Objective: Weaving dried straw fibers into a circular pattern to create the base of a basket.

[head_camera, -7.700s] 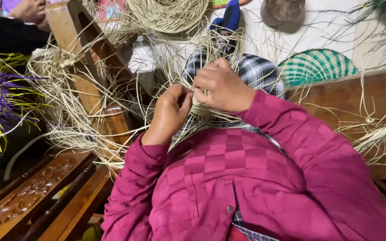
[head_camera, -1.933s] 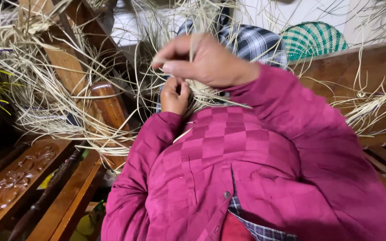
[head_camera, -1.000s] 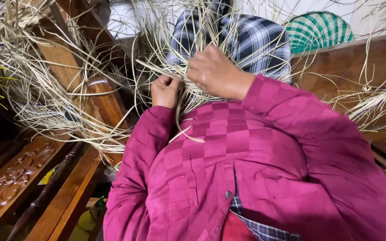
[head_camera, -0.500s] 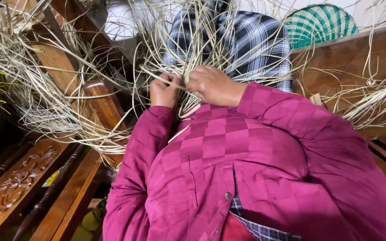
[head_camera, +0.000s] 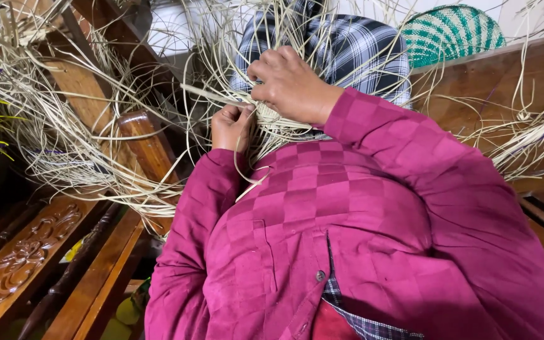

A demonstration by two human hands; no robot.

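A carved wooden chair (head_camera: 64,208) stands at the left, draped with loose pale straw strands (head_camera: 64,145). More straw lies bundled at the right edge, on a brown wooden seat (head_camera: 473,94). A plaid cloth (head_camera: 347,47) covers the lap, with a green-and-white woven fan (head_camera: 451,31) just behind it. The straw weave (head_camera: 272,123) sits against the chest, between both hands. The right hand (head_camera: 291,82) rests on top, fingers curled and pinching strands. The left hand (head_camera: 231,126), just below, is closed in a fist around strands.
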